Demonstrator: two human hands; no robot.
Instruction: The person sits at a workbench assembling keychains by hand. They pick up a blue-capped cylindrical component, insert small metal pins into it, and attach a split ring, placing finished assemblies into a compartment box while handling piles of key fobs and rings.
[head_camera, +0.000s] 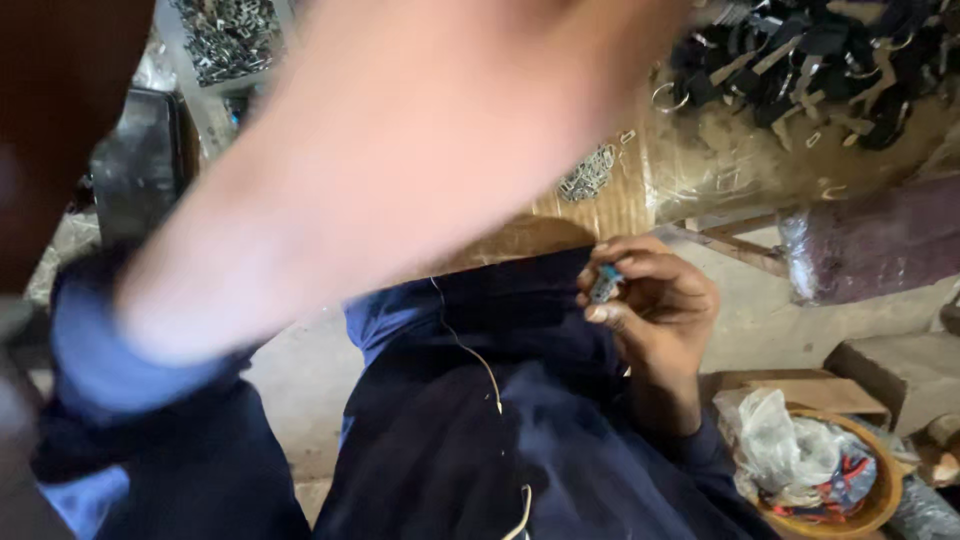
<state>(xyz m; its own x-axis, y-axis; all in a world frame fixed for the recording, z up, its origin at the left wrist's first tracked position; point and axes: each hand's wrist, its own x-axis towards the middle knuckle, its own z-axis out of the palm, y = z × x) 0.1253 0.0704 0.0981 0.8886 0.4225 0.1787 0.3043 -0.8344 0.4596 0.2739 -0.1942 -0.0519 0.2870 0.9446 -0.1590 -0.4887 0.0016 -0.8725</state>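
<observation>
Right hand curled, grip pinching small blue object; left forearm raised, blurred, grip unseen.

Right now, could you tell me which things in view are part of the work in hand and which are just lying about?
In hand:
right hand pinching a small blue piece
dark blue cloth on the lap
left hand, raised and blurred

Lying about:
tray of metal clips
heap of black straps
bowl of plastic bags
</observation>
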